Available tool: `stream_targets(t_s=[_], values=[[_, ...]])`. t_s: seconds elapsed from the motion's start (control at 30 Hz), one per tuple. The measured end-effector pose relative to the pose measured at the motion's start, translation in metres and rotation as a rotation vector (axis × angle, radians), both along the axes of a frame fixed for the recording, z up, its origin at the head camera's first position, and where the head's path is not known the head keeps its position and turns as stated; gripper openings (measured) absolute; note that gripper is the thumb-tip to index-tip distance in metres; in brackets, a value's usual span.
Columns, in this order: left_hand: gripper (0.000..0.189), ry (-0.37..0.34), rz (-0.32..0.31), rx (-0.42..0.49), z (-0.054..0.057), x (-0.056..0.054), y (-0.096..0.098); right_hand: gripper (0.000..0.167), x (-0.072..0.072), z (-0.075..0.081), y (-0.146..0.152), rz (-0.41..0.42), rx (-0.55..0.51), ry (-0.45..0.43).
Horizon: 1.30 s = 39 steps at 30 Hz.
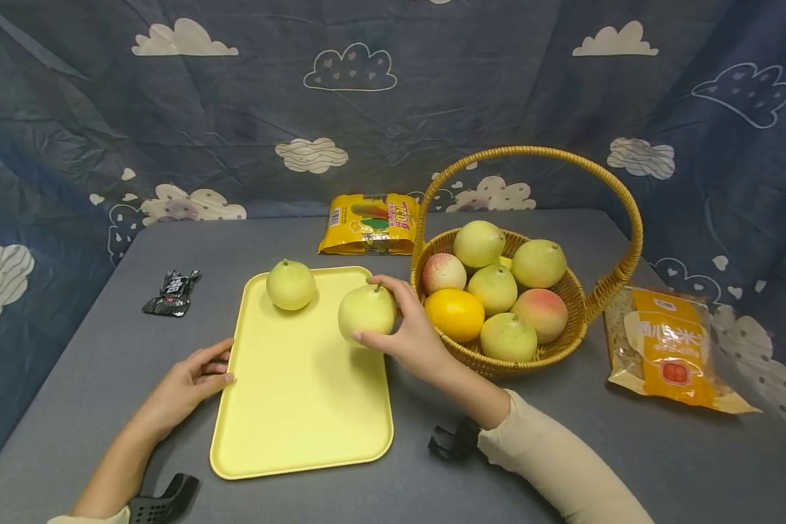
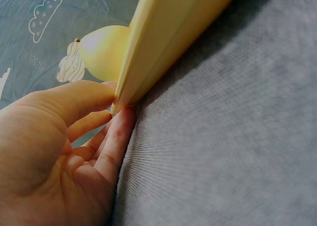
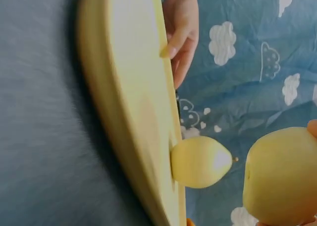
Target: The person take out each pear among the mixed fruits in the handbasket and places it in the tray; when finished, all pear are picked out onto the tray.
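Observation:
My right hand (image 1: 419,338) holds a pale green pear (image 1: 365,314), thumb on the near side and fingers over its top and far side. In the right wrist view this held pear (image 3: 282,176) stands apart from the yellow tray (image 3: 141,82). A second pear (image 1: 291,284) sits upright near the tray's far left corner. On the left, my left hand (image 1: 186,389) pinches the long edge of the tray (image 1: 288,407); the left wrist view puts its fingertips (image 2: 124,119) right at the rim.
A wicker basket (image 1: 498,367) with a tall handle, full of pears, peaches and a yellow fruit, stands right of the tray. Behind lies a yellow packet (image 1: 370,224), at far right an orange-labelled bag (image 1: 675,349), at left a small black packet (image 1: 172,293).

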<state>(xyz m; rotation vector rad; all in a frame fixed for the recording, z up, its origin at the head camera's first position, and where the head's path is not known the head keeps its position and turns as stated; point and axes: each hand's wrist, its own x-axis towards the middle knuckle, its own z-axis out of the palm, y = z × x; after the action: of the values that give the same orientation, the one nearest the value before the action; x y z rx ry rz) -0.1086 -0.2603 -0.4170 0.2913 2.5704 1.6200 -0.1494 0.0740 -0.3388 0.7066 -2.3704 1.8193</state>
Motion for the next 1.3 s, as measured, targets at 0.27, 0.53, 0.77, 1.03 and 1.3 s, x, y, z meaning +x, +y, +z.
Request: stream_targets(t_s=[0.27,0.53,0.77,1.03,1.3], values=[[0.056,0.009,0.0,-0.004,0.001,0.0,0.0,0.068,-0.045,-0.022,-0.031,-0.082,0.102,0.002],[0.055,0.02,0.01,0.004,0.002,0.001,0.0,0.07,-0.077,-0.034,-0.045,-0.103,0.199,-0.054],[0.055,0.031,-0.006,0.011,0.003,0.001,0.001,0.071,-0.089,-0.044,-0.047,-0.101,0.252,-0.112],[0.055,0.029,-0.005,0.01,0.003,0.0,0.001,0.073,-0.092,-0.047,-0.046,-0.038,0.237,-0.157],[0.054,0.028,-0.008,0.009,0.001,0.001,0.001,0.073,-0.097,-0.046,-0.049,-0.015,0.229,-0.165]])
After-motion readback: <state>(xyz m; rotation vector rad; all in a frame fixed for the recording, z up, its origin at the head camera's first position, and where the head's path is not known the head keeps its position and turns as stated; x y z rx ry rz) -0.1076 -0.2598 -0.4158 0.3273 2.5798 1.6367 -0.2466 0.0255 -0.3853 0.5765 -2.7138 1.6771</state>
